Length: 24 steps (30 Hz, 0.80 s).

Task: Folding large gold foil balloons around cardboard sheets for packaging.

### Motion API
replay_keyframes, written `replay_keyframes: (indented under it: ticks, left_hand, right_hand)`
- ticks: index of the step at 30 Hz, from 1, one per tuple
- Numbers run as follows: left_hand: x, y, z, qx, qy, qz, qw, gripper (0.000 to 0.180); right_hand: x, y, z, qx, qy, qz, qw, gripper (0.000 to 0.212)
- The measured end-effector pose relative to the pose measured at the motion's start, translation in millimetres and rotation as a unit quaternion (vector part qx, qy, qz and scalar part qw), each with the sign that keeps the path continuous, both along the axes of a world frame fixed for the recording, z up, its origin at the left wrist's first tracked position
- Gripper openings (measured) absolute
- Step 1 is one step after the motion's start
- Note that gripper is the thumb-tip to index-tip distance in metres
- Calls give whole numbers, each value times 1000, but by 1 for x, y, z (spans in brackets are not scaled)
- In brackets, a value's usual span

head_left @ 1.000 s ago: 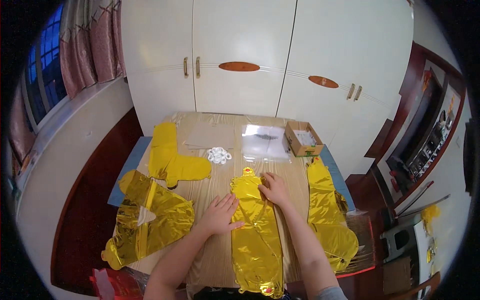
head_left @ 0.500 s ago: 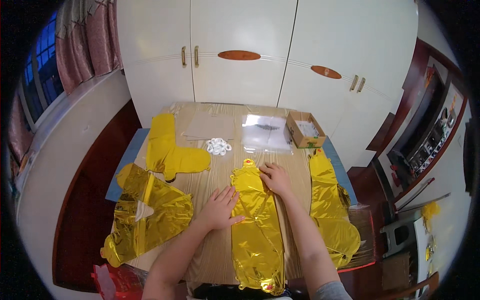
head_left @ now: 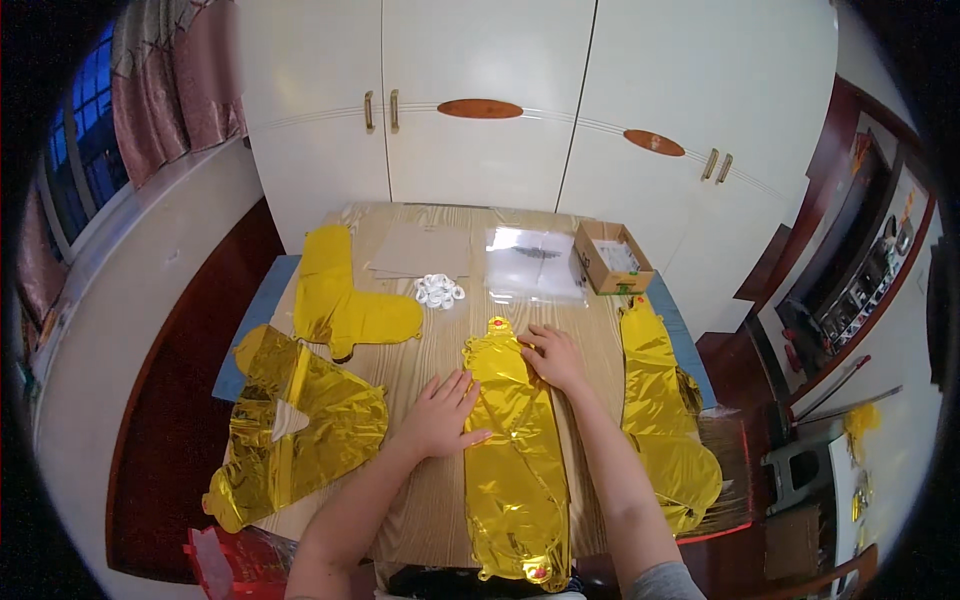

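A long folded gold foil balloon, flat and shiny, lies lengthwise in front of me, its near end at the table's front edge. My left hand rests on its left edge, fingers stretched out and thumb lying on the foil. On the upper right edge lies my right hand, palm down with the fingers spread a little. Neither hand grips anything. To the left are a flat gold foil balloon with a triangular hole and an L-shaped gold foil balloon. Another gold foil balloon lies along the table's right side.
Toward the back of the wooden table sit a pile of white rings, grey-brown card sheets, a clear plastic sleeve and an open cardboard box. A white cabinet stands behind. A red bag is at lower left.
Both hands stay in the same places on the folded balloon. The whole view has shifted very slightly; nothing on the table has visibly moved.
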State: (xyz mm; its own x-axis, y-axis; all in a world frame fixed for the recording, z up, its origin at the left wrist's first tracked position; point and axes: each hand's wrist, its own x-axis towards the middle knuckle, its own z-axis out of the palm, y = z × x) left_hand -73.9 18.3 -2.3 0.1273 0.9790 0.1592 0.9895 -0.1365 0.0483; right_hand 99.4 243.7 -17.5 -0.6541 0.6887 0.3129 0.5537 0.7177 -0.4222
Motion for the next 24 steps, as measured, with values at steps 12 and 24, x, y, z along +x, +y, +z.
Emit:
replay_keyframes:
  ticks: [12, 24]
  left_hand:
    - [-1, 1, -2, 0, -15, 0, 1000, 86]
    - [0, -2, 3, -39, -13, 20, 999, 83]
  right_hand:
    - [2, 0, 1, 7, 17, 18, 1000, 34]
    - [95, -166, 74, -121, 152, 107, 975, 44]
